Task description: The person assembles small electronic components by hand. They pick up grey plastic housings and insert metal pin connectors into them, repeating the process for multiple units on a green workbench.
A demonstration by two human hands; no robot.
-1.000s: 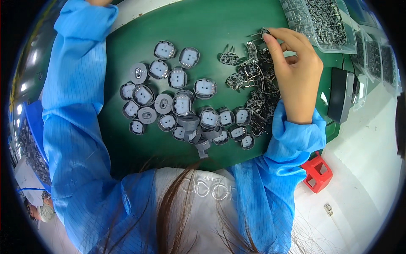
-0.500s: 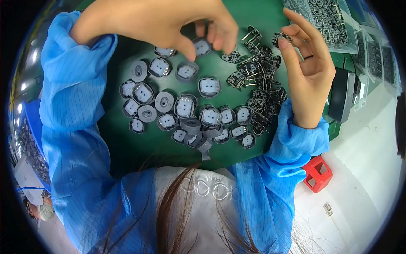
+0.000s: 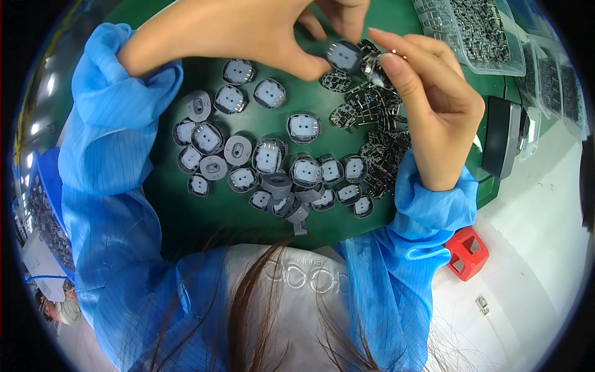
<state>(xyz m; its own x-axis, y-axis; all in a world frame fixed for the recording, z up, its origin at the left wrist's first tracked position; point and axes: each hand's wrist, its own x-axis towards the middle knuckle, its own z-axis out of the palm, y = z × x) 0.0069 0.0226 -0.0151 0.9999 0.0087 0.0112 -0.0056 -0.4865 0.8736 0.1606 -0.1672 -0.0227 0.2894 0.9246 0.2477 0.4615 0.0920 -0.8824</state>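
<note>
My left hand (image 3: 279,38) reaches in from the upper left, thumb and fingers closed round the edge of a small round grey housing (image 3: 344,57) with a pale inner plate. Opposite it, my right hand (image 3: 437,93) pinches a small black part with metal pins (image 3: 374,67) between thumb and forefinger. The two pieces are close together; whether they touch I cannot tell. Below my right hand lies a heap of similar black pinned parts (image 3: 381,152). More grey housings (image 3: 304,126) are scattered to the left, most showing their pale plates, several showing grey faces.
The pieces lie on a green work surface (image 3: 186,226). A clear plastic tray of metal parts (image 3: 480,37) stands at the upper right, with more clear containers beside it. A dark box-like object (image 3: 501,137) sits at the right edge. A red plastic block (image 3: 465,253) is lower right.
My left hand has taken up a grey housing and moved right with it. My right hand has brought the pinned part left towards that housing. The housing beneath my left hand has shifted slightly.
</note>
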